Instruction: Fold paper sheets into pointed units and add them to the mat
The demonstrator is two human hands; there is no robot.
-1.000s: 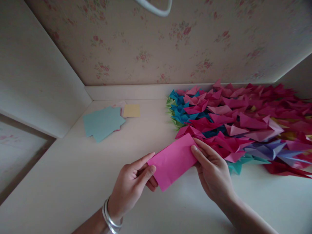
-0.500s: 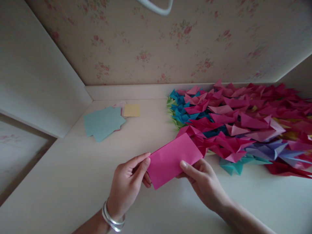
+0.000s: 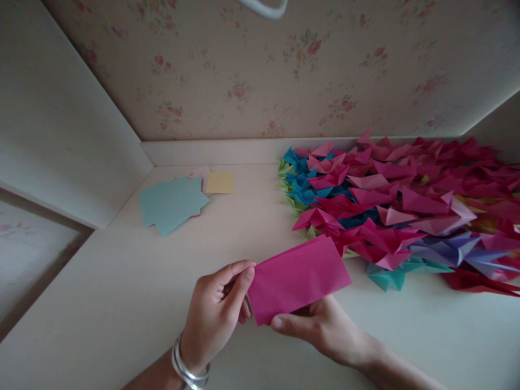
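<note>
Head view: a pink paper rectangle [image 3: 300, 279] is held over a white tabletop [image 3: 122, 303]. The left hand [image 3: 221, 303] has its grip pinched on the paper's left end. The right hand [image 3: 325, 330] is at the lower edge, fingers hidden; whether its grip is closed, I cannot tell. Folded paper pieces [image 3: 390, 200] crowd behind, rightward.

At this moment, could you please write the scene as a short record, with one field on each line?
Left hand: pinches the left end of the pink paper
Right hand: at the pink paper's lower edge, fingers partly hidden
Blue paper: lying on the table, at left
Yellow paper: just right of the blue paper
Folded papers: crowded on the right, mostly pink
</note>
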